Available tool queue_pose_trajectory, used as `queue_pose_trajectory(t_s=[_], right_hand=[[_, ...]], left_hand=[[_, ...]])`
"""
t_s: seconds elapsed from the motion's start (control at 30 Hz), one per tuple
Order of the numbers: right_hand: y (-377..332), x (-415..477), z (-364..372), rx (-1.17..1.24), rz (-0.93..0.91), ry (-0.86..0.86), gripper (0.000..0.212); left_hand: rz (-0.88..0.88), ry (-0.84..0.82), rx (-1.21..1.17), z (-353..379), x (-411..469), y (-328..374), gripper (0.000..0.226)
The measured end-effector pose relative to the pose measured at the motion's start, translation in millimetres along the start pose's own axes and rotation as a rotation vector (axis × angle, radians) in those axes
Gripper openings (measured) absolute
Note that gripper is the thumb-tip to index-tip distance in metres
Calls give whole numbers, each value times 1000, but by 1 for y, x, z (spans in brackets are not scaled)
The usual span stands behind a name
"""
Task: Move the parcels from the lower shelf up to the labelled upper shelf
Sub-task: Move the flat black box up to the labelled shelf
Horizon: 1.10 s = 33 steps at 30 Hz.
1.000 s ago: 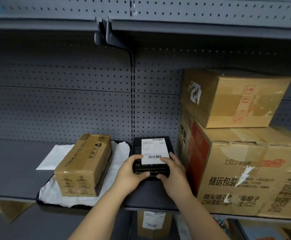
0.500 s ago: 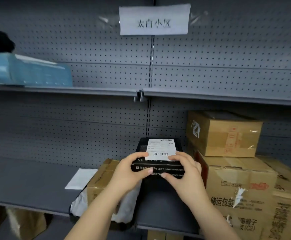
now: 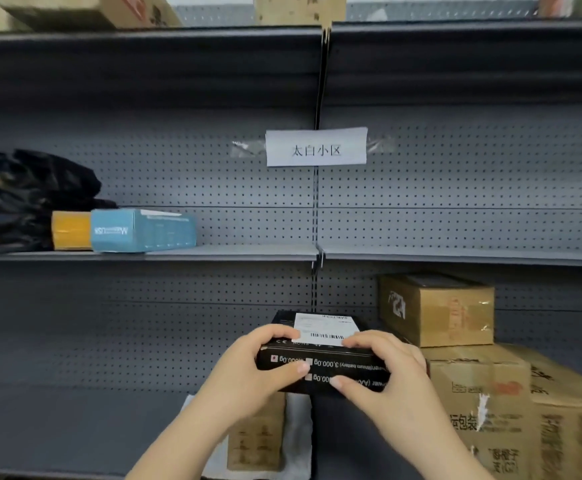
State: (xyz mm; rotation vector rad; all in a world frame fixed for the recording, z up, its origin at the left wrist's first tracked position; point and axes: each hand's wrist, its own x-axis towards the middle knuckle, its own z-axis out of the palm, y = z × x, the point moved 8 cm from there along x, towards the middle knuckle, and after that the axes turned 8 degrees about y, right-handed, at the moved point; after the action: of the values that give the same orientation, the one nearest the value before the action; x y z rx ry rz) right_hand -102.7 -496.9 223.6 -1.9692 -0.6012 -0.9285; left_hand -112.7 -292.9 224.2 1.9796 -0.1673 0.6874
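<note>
A flat black box (image 3: pixel 327 362) with a white barcode label on top is held in the air in front of the lower shelf. My left hand (image 3: pixel 248 372) grips its left end and my right hand (image 3: pixel 383 375) its right end. Above it runs the grey upper shelf (image 3: pixel 455 255), with a white paper sign (image 3: pixel 315 147) taped to the pegboard behind. Below my left hand a small brown carton (image 3: pixel 254 441) lies on a white bag (image 3: pixel 300 431) on the lower shelf, partly hidden by my arm.
On the upper shelf's left end sit a blue box (image 3: pixel 144 230), a yellow packet (image 3: pixel 71 230) and black bags (image 3: pixel 36 199). Stacked brown cartons (image 3: pixel 435 310) (image 3: pixel 483 403) fill the lower shelf at right. More boxes (image 3: pixel 74 8) stand on the top shelf.
Both hands lifted the black box off the lower shelf and raised it. The view tilted upward, so the labelled upper shelf and top shelf came into sight.
</note>
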Motion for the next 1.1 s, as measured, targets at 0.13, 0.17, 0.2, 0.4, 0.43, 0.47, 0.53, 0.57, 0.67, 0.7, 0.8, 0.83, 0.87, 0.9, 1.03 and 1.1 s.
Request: queue_pose_trajectory(t_s=[0.13, 0.17, 0.2, 0.4, 0.43, 0.47, 0.53, 0.57, 0.67, 0.7, 0.8, 0.83, 0.87, 0.9, 1.03, 1.1], right_hand=[[-37, 6, -21, -11, -28, 31, 37], [-44, 12, -27, -11, -34, 39, 37], [-50, 20, -33, -7, -44, 49, 37], [-69, 87, -62, 12, -27, 87, 38], [-69, 98, -65, 10, -31, 88, 38], [-69, 107, -67, 12, -36, 91, 38], [-66, 125, -72, 26, -48, 99, 37], [-62, 134, -73, 34, -48, 101, 37], [-46, 159, -75, 37, -35, 104, 36], [-39, 168, -75, 40, -28, 105, 36], [-18, 195, -69, 29, -31, 103, 35], [-11, 204, -65, 11, -45, 95, 35], [-5, 213, -61, -7, -58, 84, 37], [2, 223, -57, -20, -60, 74, 37], [34, 249, -39, -15, -11, 9, 33], [46, 257, -30, -14, 11, -27, 32]], left_hand=[[57, -25, -10, -23, -7, 35, 27], [82, -31, 12, -26, -4, 46, 25], [104, -33, 29, -29, 0, 56, 24], [148, 17, 16, -40, 42, 109, 26], [155, 24, 4, -40, 50, 115, 26], [162, 32, -7, -39, 58, 121, 26], [183, 48, -19, -36, 74, 131, 27], [196, 54, -13, -34, 82, 135, 28], [230, 69, 5, -21, 106, 142, 29], [236, 74, 3, -15, 116, 142, 29], [260, 82, 57, 3, 145, 137, 33], [267, 80, 83, 9, 155, 133, 34], [271, 82, 108, 14, 166, 129, 35], [271, 86, 127, 18, 177, 126, 35], [236, 102, 153, 33, 214, 110, 36], [220, 102, 183, 41, 225, 100, 35]])
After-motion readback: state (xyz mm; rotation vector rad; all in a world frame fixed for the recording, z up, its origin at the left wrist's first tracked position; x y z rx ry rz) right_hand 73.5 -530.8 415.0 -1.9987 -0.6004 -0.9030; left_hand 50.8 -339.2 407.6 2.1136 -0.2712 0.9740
